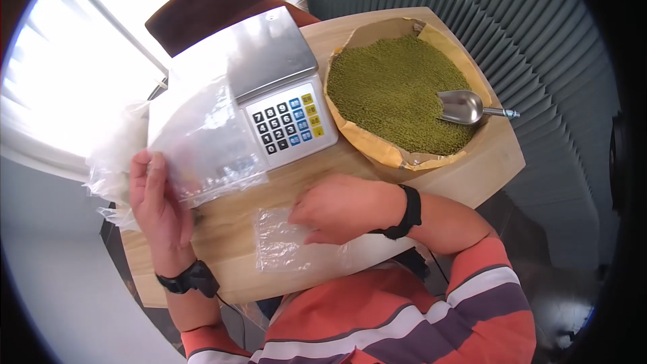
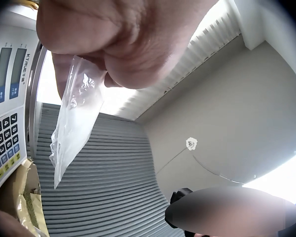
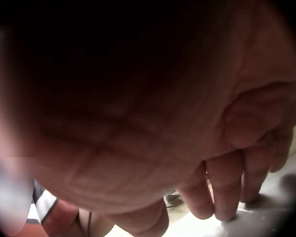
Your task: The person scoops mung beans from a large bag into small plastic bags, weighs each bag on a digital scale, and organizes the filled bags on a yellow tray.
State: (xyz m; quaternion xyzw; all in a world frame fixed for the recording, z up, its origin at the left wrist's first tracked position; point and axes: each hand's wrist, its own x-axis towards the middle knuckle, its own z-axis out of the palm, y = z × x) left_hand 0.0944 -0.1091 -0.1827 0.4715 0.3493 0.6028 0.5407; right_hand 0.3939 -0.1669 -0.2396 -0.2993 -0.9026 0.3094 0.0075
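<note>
My left hand [image 1: 158,199] pinches a clear plastic bag [image 1: 216,152] at its left edge, between thumb and fingers. In the head view this bag overlaps the left side of the white scale [image 1: 290,155]; the left wrist view shows the bag [image 2: 78,118] hanging from the hand. Over the near part of the wooden table, my right hand [image 1: 347,209] has its fingers pointing down at another clear plastic bag [image 1: 280,249], which lies flat. In the right wrist view, its fingertips [image 3: 226,216] meet a shiny surface, and nothing shows gripped in the palm.
A large paper sack [image 1: 374,152] full of small green beans [image 1: 397,87] stands at the right. A metal scoop [image 1: 461,106] lies on the beans, its handle over the rim. More crumpled clear plastic [image 1: 114,168] sits at the table's left edge. Behind the table stands a brown chair [image 1: 202,7].
</note>
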